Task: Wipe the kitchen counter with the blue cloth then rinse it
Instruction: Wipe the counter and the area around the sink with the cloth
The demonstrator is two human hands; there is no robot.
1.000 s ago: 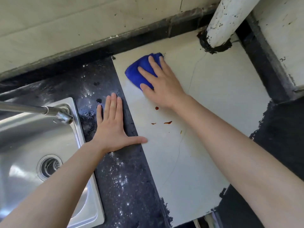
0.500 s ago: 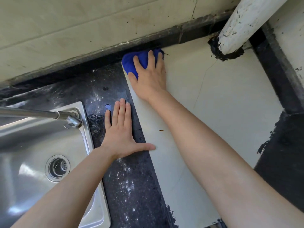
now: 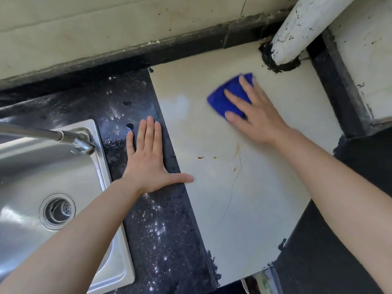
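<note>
From my remote seat I see both bare forearms coming up from the bottom edge. The left one crosses the corner of the steel sink (image 3: 100, 162), whose drain (image 3: 57, 211) sits off to the left. The left hand (image 3: 146, 160) lies palm down on the dark speckled strip of the counter (image 3: 165, 240). Its fingers are straight and close together, and the thumb is spread wide so that its tip reaches onto the pale panel (image 3: 244, 209). It holds nothing. Just past that thumb I can make out a few small reddish spots (image 3: 200, 157) on the panel.

Farther on, the right arm runs in diagonally from the lower right. The right hand (image 3: 261, 119) presses flat on the blue cloth (image 3: 224, 102), fingers extended and slightly spread, not curled round it. The cloth lies bunched on the far half of the pale panel, its edges blurred.

Off to the left, a metal faucet (image 3: 42, 132) reaches over the sink. Beyond the cloth, a white pipe (image 3: 301, 28) rises from a dark ring at the counter's back corner, below the wall (image 3: 106, 28).
</note>
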